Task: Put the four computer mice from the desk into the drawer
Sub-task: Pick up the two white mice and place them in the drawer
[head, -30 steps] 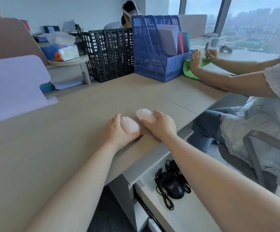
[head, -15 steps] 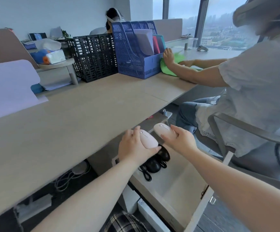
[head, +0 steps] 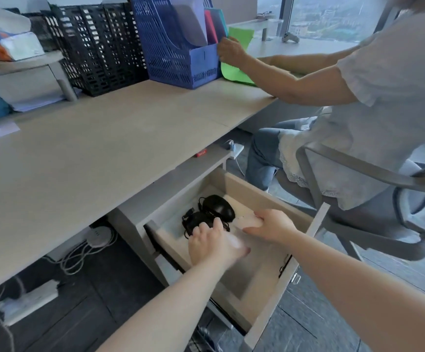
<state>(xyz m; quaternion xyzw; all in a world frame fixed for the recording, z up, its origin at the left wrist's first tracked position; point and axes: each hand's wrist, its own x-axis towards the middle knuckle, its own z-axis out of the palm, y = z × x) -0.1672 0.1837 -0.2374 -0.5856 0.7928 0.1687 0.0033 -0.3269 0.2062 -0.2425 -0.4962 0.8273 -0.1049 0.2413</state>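
Note:
Both my hands are down inside the open drawer [head: 262, 196] under the desk [head: 84, 158]. My left hand [head: 214, 245] covers a pale pink mouse [head: 234, 242], which shows blurred at its right side. My right hand [head: 272, 226] is curled over the second pale pink mouse [head: 247, 220]. Two black wired mice [head: 217, 205] lie at the drawer's back left with their cables bunched, just beyond my left fingers.
A seated person [head: 358, 102] on a grey chair [head: 384, 212] is close on the right, handling green paper [head: 234, 72]. Black [head: 99, 47] and blue file racks [head: 176, 47] stand at the desk's back. Power strips and cables [head: 28, 301] lie on the floor.
My hands carried the two pink mice off the desk edge and down into the drawer. The view tilted down towards the drawer.

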